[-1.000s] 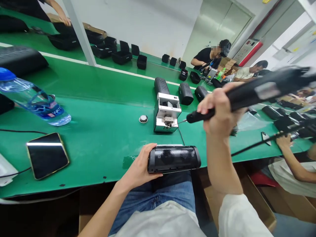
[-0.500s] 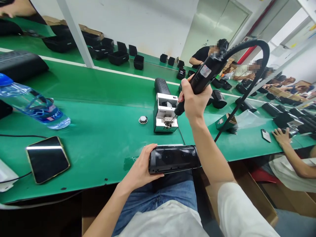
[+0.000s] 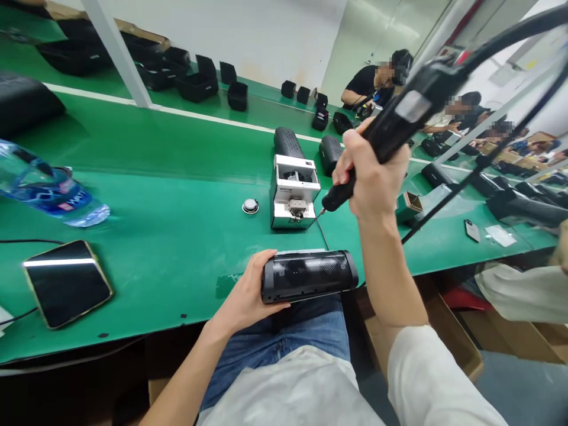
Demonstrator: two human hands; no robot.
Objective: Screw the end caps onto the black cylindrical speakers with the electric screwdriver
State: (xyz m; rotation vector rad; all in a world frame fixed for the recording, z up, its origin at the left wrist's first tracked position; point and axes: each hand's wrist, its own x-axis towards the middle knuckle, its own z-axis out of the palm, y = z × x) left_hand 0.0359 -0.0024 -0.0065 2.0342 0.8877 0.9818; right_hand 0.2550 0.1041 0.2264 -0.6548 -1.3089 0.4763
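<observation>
My right hand (image 3: 375, 171) is wrapped round a black electric screwdriver (image 3: 397, 121), its bit slanting down to the left. The bit's tip is close to the front right side of a white and silver screw feeder (image 3: 295, 192); whether a screw sits on it is too small to tell. My left hand (image 3: 248, 287) grips the left end of a black speaker housing (image 3: 310, 273), which lies lengthwise at the table's front edge above my lap. A small round speaker driver (image 3: 250, 206) rests on the green table left of the feeder.
On the left are a water bottle (image 3: 57, 192) and a phone (image 3: 68, 284). Black housings (image 3: 197, 83) line the back beyond a white post (image 3: 118, 53). A small green box (image 3: 409, 207) stands on the right. Several co-workers sit farther along the line.
My right hand has lifted the screwdriver up and to the right, drawing its bit away from the feeder's front outlet. My left hand keeps its hold on the speaker housing. The view has shifted slightly.
</observation>
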